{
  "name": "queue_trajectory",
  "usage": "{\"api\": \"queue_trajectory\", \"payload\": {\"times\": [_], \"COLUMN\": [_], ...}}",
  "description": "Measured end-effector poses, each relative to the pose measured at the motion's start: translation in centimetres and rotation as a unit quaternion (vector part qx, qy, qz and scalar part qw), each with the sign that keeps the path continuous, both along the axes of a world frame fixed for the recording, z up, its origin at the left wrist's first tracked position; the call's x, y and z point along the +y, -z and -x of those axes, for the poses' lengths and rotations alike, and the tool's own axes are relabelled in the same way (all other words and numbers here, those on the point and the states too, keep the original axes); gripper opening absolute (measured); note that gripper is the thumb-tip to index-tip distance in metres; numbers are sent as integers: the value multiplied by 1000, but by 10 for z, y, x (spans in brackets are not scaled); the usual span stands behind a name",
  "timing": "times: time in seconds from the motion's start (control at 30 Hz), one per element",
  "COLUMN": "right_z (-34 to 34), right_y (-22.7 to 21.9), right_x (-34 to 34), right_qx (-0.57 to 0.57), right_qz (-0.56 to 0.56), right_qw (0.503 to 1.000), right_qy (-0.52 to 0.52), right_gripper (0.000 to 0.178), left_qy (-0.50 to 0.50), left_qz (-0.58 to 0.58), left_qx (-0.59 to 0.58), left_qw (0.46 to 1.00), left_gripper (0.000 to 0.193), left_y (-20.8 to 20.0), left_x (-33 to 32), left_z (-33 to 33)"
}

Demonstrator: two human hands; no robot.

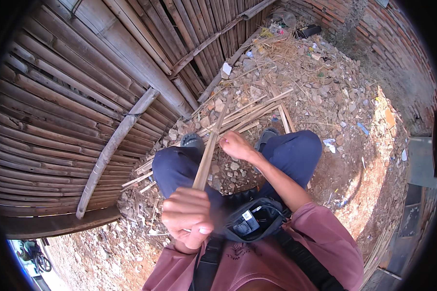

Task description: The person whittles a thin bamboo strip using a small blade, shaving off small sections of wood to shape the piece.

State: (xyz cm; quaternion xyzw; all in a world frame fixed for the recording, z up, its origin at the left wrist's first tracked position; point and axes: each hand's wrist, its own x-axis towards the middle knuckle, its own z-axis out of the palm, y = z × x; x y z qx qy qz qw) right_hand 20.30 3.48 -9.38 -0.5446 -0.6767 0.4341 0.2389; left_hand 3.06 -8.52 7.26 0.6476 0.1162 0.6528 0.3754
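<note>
- The person's left hand is near, low in the scene, its fingers curled shut around the near end of a long, pale, flat bamboo strip.
- The bamboo strip runs from that fist away toward the far side, between the person's knees, tilted slightly to the right as it goes.
- The person's right hand sits farther out, just right of the strip's middle stretch, fingers bent in against the strip; whether they fully close on it cannot be told.
- The legs, in dark blue trousers, are spread to either side of the strip, with two grey shoes planted on the rubble just beyond the knees.
- A black pouch with a small device in it hangs on the chest over a dusty pink long-sleeved shirt, near the left hand and to its right.
- A loose pile of pale split bamboo slats lies on the ground beyond the feet, fanning to the far right.
- The ground is stony brown earth strewn with rubble and litter scraps.
- A wall of weathered brown bamboo poles fills the left side, crossed by a slanting pole.
- A red brick wall curves along the far right.
</note>
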Motion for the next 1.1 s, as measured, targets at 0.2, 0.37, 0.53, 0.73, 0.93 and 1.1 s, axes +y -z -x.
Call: {"api": "queue_trajectory", "payload": {"times": [0.2,0.37,0.53,0.73,0.93,1.1], "right_z": [4,2,13,4,22,-11], "right_y": [-12,4,-14,16,-33,52], "right_x": [-11,4,-8,1,-24,20], "right_qx": [-81,-36,-45,-40,-18,-58], "right_qz": [12,-26,-42,26,-67,49], "right_qw": [996,998,997,996,998,993], "right_qy": [17,49,36,76,7,95], "right_gripper": [34,30,27,28,34,34], "left_qy": [49,43,36,-20,-39,-8], "left_qz": [1,7,6,34,39,34], "left_qx": [24,16,17,34,17,29], "left_qw": [998,999,999,999,998,999], "left_gripper": [47,43,42,54,54,53], "left_y": [2,2,1,-2,-1,6], "left_x": [3,0,1,3,0,1], "left_z": [6,0,2,-9,1,-9]}}
